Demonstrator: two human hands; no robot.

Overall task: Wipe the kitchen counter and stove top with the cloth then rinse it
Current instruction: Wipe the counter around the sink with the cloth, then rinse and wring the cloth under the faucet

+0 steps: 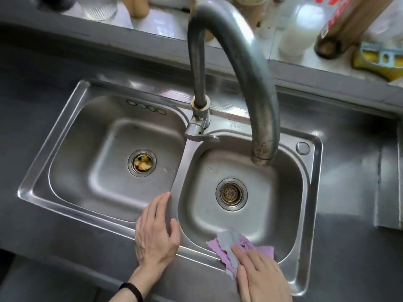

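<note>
I see food scraps (142, 163) in the drain (130, 169) left of the faucet (248, 62), a strainer (231, 194) below its spout, and a white bottle (298, 33) and yellow sponge (379, 62) behind it to the right.

Grey ledge (130, 38) behind, cluttered with bottles (298, 33), daylit.

Two stainless-steel sink bowls: left basin (87, 138), right basin (272, 203). Two round metal drain strainers, one per bowl: left strainer (142, 162), right strainer (231, 194). One curved grey metal tap (257, 83). One purple-and-grey wiping cloth (224, 240). Two bare hands: left hand (154, 234), right hand (259, 273); one black wristband (130, 289) on the left wrist. Far ledge (152, 25): roughly six or seven bottles and jars (301, 29), too blurred for a firm count; one yellow sponge (375, 59), far right.
</note>
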